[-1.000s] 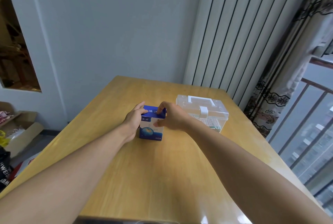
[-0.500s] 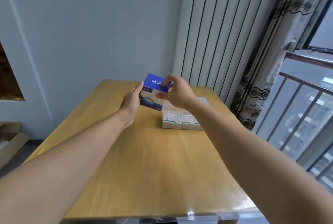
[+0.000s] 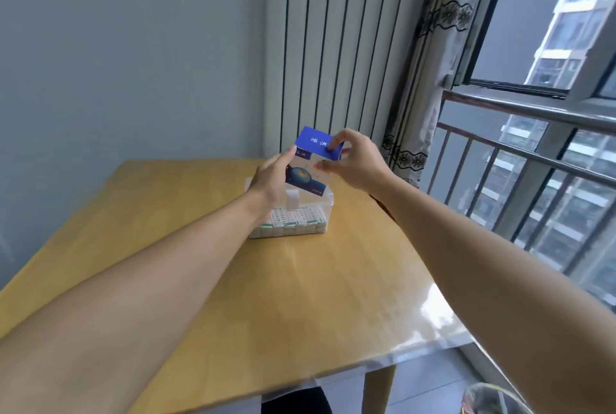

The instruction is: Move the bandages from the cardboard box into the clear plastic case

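Both hands grip the box: left hand on its side, right hand pinching the flap, directly above the closed case.

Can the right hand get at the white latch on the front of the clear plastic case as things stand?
Probably not yet. The right hand is pinching the top flap of the blue cardboard box, which both hands hold above the clear plastic case. The white latch itself lies uncovered below the left hand.
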The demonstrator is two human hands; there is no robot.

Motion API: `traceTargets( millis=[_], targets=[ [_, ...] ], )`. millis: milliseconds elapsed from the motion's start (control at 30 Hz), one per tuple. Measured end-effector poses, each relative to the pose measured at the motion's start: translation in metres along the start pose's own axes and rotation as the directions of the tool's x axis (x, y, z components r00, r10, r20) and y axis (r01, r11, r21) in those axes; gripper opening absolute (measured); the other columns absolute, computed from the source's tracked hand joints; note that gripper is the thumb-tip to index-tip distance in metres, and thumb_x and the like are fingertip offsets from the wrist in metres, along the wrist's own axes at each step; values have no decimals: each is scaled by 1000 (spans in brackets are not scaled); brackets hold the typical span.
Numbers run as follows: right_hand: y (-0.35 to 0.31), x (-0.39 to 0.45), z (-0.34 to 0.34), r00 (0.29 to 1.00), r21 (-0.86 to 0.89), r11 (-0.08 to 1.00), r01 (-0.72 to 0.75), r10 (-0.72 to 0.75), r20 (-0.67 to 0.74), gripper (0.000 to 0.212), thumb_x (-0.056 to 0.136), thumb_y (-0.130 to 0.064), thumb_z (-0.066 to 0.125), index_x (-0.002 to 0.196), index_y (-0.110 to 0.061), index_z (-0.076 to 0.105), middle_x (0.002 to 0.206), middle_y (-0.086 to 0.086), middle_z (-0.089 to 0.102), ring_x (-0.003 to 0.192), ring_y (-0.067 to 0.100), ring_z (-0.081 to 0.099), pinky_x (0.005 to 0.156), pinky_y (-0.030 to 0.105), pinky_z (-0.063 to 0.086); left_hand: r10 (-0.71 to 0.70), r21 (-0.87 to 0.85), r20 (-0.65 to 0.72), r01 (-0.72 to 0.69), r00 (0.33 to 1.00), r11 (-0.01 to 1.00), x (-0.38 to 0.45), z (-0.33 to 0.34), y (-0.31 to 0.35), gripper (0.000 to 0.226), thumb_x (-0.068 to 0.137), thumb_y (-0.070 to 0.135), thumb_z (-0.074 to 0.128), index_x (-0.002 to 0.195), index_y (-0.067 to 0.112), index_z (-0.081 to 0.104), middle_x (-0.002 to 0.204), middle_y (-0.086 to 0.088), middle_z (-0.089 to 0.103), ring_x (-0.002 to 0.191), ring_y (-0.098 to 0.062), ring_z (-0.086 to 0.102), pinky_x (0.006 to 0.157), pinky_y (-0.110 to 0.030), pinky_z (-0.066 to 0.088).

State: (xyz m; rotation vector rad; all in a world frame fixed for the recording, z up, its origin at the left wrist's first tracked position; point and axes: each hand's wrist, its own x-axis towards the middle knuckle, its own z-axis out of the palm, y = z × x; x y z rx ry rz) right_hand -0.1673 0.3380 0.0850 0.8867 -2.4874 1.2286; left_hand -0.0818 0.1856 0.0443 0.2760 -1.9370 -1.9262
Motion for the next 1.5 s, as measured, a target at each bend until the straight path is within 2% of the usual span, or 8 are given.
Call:
traceTargets(
  millis=[200, 367, 500, 667, 800, 1000, 1167, 1500],
  targets=[
    [54, -26, -63, 994, -133, 990, -34, 20, -106, 38, 77, -30, 86, 99, -26, 56, 121, -2, 57, 108, 16, 59, 79, 36, 59, -34, 9, 141, 33, 989, 999, 6, 85, -11, 34, 102, 50, 47, 110, 26, 69, 106, 0, 76, 98, -13, 68, 79, -28, 44],
    [137, -85, -130, 950, -173, 951, -258, 217, -224, 39, 76, -28, 87, 99, -26, 56, 122, 0, 58, 110, 20, 58, 89, 43, 56, -79, 74, 333, 57, 940, 996, -6, 198, -45, 29, 103, 47, 46, 101, 31, 70, 99, 9, 73, 93, -8, 65, 73, -27, 44],
    [218, -152, -172, 852, -146, 869, -473, 408, -329, 40, 73, -29, 88, 98, -22, 57, 115, 0, 57, 104, 22, 60, 89, 42, 54, -134, 168, 461, 62, 877, 984, -25, 297, -89, 40, 94, 53, 54, 117, 25, 70, 103, 3, 70, 94, -14, 63, 82, -27, 46],
    [313, -235, -200, 708, -148, 710, -689, 615, -347, 40, 73, -26, 87, 101, -15, 61, 113, 5, 58, 99, 21, 58, 81, 34, 48, -223, 241, 572, 98, 789, 965, -68, 407, -135, 41, 101, 33, 59, 136, 13, 57, 118, 0, 63, 104, -16, 58, 80, -23, 42],
    [376, -292, -199, 600, -95, 606, -790, 734, -318, 38, 71, -24, 87, 95, -17, 58, 112, 7, 62, 93, 19, 56, 72, 28, 38, -323, 321, 596, 150, 735, 935, -102, 470, -170, 41, 101, 24, 57, 141, 14, 54, 136, -4, 59, 119, -22, 59, 100, -36, 50],
    [444, -363, -165, 421, -107, 407, -907, 879, -223, 42, 69, -32, 85, 89, -18, 51, 103, 6, 59, 83, 22, 56, 67, 37, 43, -518, 544, 553, 188, 652, 818, -143, 485, -257, 35, 101, 17, 45, 133, 16, 60, 132, -5, 61, 116, -26, 58, 98, -31, 47],
    [492, -402, -132, 325, -147, 303, -942, 932, -159, 47, 69, -35, 88, 95, -18, 53, 110, 8, 57, 86, 20, 52, 70, 30, 38, -639, 660, 494, 225, 590, 717, -146, 468, -321, 19, 91, 13, 53, 90, 13, 72, 81, -1, 69, 92, -27, 64, 74, -30, 48],
    [536, -409, -88, 235, -190, 213, -959, 966, -104, 49, 77, -29, 79, 118, -10, 59, 124, 10, 55, 110, 26, 57, 84, 28, 45, -638, 643, 545, 217, 544, 735, -136, 470, -351, 11, 72, 28, 52, 71, 18, 56, 83, -6, 63, 77, -23, 49, 69, -30, 36]
  ],
)
